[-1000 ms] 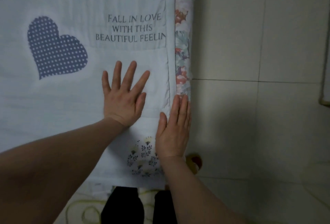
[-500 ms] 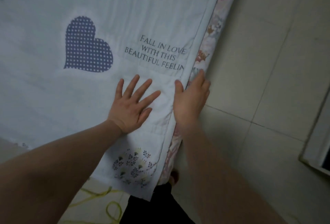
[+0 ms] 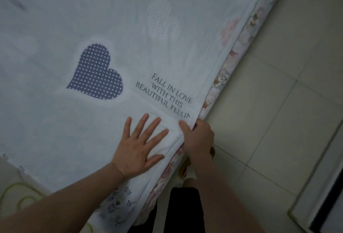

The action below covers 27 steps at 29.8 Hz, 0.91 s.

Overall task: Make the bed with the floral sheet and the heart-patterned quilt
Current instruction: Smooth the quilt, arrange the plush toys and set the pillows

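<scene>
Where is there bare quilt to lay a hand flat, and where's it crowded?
Free: quilt left of the left hand, below the blue heart; the stretch above that heart; the floor right of the sheet. Crowded: the edge by the lettering, where the right hand grips the quilt beside the left hand.

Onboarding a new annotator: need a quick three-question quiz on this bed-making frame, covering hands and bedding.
1. True or false: the left hand lies flat, fingers spread, on the quilt.
2. The right hand grips: A) the quilt's edge B) a pillow C) nothing.
3. Which layer shows just beyond the quilt's right edge?
Key: 1 true. 2 A. 3 the floral sheet.
</scene>
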Each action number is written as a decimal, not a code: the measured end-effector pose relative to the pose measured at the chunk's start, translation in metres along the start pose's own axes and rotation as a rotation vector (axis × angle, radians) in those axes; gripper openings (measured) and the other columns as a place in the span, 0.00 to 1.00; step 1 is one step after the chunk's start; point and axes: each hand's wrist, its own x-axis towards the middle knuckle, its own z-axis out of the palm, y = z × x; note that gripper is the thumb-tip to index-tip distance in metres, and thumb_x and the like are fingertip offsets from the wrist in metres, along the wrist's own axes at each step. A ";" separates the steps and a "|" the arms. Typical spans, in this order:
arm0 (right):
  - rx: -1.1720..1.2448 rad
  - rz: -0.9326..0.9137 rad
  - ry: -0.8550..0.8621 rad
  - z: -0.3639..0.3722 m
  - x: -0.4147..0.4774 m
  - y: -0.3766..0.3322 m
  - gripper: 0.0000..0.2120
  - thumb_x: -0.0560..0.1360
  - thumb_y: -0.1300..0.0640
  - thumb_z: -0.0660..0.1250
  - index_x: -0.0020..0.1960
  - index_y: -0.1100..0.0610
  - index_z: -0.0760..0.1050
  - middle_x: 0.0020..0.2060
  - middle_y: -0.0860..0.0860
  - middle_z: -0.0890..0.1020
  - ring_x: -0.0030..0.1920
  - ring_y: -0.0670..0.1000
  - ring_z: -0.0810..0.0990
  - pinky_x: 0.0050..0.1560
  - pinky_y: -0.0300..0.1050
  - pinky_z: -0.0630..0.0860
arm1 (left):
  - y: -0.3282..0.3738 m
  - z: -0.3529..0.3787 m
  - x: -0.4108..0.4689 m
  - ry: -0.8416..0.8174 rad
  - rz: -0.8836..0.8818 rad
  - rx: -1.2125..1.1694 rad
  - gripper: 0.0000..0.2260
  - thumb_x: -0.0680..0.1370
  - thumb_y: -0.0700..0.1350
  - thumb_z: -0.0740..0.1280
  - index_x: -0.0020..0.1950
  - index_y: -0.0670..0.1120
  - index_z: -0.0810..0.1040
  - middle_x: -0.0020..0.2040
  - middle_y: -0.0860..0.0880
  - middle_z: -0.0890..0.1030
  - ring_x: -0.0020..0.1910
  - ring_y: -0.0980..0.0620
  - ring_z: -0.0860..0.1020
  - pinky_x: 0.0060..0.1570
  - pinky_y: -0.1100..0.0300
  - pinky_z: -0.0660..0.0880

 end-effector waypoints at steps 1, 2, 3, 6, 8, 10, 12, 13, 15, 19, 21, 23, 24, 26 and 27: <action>0.007 -0.004 -0.015 -0.006 0.008 -0.011 0.10 0.74 0.48 0.73 0.48 0.53 0.80 0.38 0.44 0.79 0.39 0.45 0.79 0.30 0.27 0.63 | 0.004 -0.005 0.006 0.044 -0.005 -0.044 0.30 0.78 0.65 0.59 0.73 0.48 0.72 0.77 0.40 0.64 0.77 0.37 0.59 0.70 0.31 0.56; 0.031 -0.010 0.007 -0.014 0.019 -0.023 0.12 0.73 0.45 0.73 0.47 0.52 0.78 0.38 0.43 0.79 0.38 0.42 0.77 0.30 0.27 0.63 | 0.010 -0.012 0.017 0.094 0.007 -0.096 0.29 0.78 0.65 0.61 0.68 0.45 0.76 0.73 0.39 0.70 0.74 0.37 0.64 0.69 0.34 0.60; 0.063 -0.029 0.061 -0.022 0.032 -0.038 0.13 0.72 0.44 0.73 0.48 0.52 0.76 0.38 0.44 0.79 0.37 0.41 0.76 0.31 0.28 0.65 | 0.019 -0.019 0.033 0.151 0.029 -0.143 0.27 0.77 0.64 0.63 0.62 0.43 0.79 0.66 0.38 0.75 0.68 0.38 0.71 0.66 0.40 0.66; 0.225 -0.094 0.237 -0.040 0.094 -0.082 0.18 0.74 0.48 0.72 0.57 0.59 0.76 0.50 0.52 0.83 0.50 0.51 0.80 0.43 0.30 0.65 | 0.047 -0.035 0.097 0.181 -0.022 -0.178 0.24 0.75 0.66 0.62 0.49 0.44 0.77 0.47 0.45 0.77 0.45 0.45 0.74 0.44 0.52 0.72; 0.273 -0.055 0.268 -0.044 0.134 -0.108 0.21 0.76 0.52 0.70 0.64 0.62 0.74 0.59 0.55 0.81 0.59 0.54 0.78 0.51 0.34 0.67 | 0.059 -0.043 0.136 0.153 -0.158 -0.124 0.24 0.74 0.67 0.59 0.47 0.46 0.74 0.42 0.48 0.76 0.40 0.48 0.73 0.36 0.56 0.69; 0.290 0.020 0.245 -0.047 0.166 -0.121 0.22 0.77 0.53 0.69 0.67 0.61 0.72 0.63 0.55 0.79 0.62 0.55 0.77 0.53 0.35 0.69 | 0.063 -0.044 0.163 0.091 -0.300 -0.092 0.20 0.76 0.64 0.61 0.48 0.46 0.71 0.39 0.49 0.76 0.36 0.48 0.75 0.30 0.58 0.64; 0.292 0.044 0.208 -0.053 0.187 -0.121 0.19 0.77 0.54 0.69 0.66 0.61 0.75 0.61 0.55 0.80 0.60 0.55 0.79 0.53 0.38 0.71 | 0.065 -0.042 0.179 0.055 -0.383 -0.068 0.14 0.77 0.57 0.65 0.46 0.46 0.70 0.35 0.49 0.76 0.29 0.48 0.76 0.26 0.60 0.61; 0.283 0.036 0.186 -0.057 0.192 -0.116 0.18 0.77 0.54 0.69 0.63 0.61 0.77 0.58 0.54 0.82 0.57 0.54 0.80 0.52 0.38 0.72 | 0.064 -0.042 0.182 0.066 -0.400 -0.058 0.12 0.76 0.53 0.67 0.44 0.46 0.71 0.32 0.49 0.76 0.26 0.47 0.75 0.26 0.61 0.59; 0.273 0.027 0.151 -0.068 0.194 -0.099 0.14 0.75 0.54 0.70 0.57 0.60 0.81 0.52 0.52 0.83 0.52 0.52 0.81 0.52 0.38 0.75 | 0.067 -0.040 0.183 0.112 -0.355 -0.131 0.09 0.77 0.47 0.67 0.41 0.45 0.70 0.29 0.48 0.75 0.23 0.46 0.73 0.24 0.60 0.62; 0.389 0.134 0.165 -0.088 0.200 -0.055 0.07 0.68 0.51 0.74 0.37 0.53 0.79 0.38 0.53 0.84 0.43 0.57 0.84 0.50 0.59 0.82 | 0.087 -0.034 0.172 0.036 -0.134 -0.370 0.06 0.80 0.44 0.61 0.45 0.43 0.71 0.31 0.47 0.75 0.25 0.45 0.72 0.28 0.53 0.74; 0.483 0.184 0.117 -0.089 0.201 -0.053 0.09 0.71 0.55 0.75 0.35 0.54 0.77 0.35 0.52 0.82 0.41 0.57 0.83 0.49 0.62 0.81 | 0.089 -0.033 0.179 -0.071 -0.159 -0.322 0.06 0.82 0.45 0.58 0.49 0.43 0.71 0.36 0.46 0.78 0.29 0.45 0.72 0.31 0.53 0.72; 0.469 0.161 0.063 -0.085 0.201 -0.059 0.10 0.72 0.57 0.74 0.35 0.53 0.76 0.35 0.51 0.81 0.43 0.57 0.83 0.51 0.62 0.81 | 0.088 -0.036 0.190 -0.179 -0.214 -0.200 0.08 0.84 0.46 0.55 0.55 0.44 0.70 0.43 0.45 0.80 0.37 0.43 0.77 0.34 0.55 0.67; 0.444 0.140 0.043 -0.085 0.202 -0.062 0.09 0.72 0.57 0.74 0.35 0.52 0.76 0.36 0.51 0.82 0.44 0.58 0.83 0.52 0.62 0.81 | 0.088 -0.039 0.197 -0.210 -0.233 -0.145 0.08 0.84 0.46 0.54 0.56 0.44 0.70 0.46 0.45 0.80 0.41 0.42 0.78 0.36 0.55 0.65; 0.399 0.109 0.007 -0.091 0.203 -0.065 0.07 0.73 0.58 0.73 0.37 0.52 0.77 0.38 0.51 0.82 0.46 0.58 0.84 0.53 0.61 0.81 | 0.091 -0.049 0.207 -0.251 -0.238 -0.046 0.08 0.84 0.47 0.56 0.56 0.45 0.71 0.48 0.45 0.80 0.45 0.44 0.80 0.37 0.56 0.63; 0.386 0.095 -0.013 -0.092 0.200 -0.066 0.05 0.73 0.59 0.73 0.39 0.53 0.78 0.39 0.50 0.83 0.46 0.57 0.84 0.53 0.60 0.81 | 0.092 -0.052 0.208 -0.252 -0.228 -0.008 0.08 0.83 0.49 0.57 0.55 0.46 0.72 0.48 0.46 0.81 0.45 0.45 0.80 0.36 0.57 0.63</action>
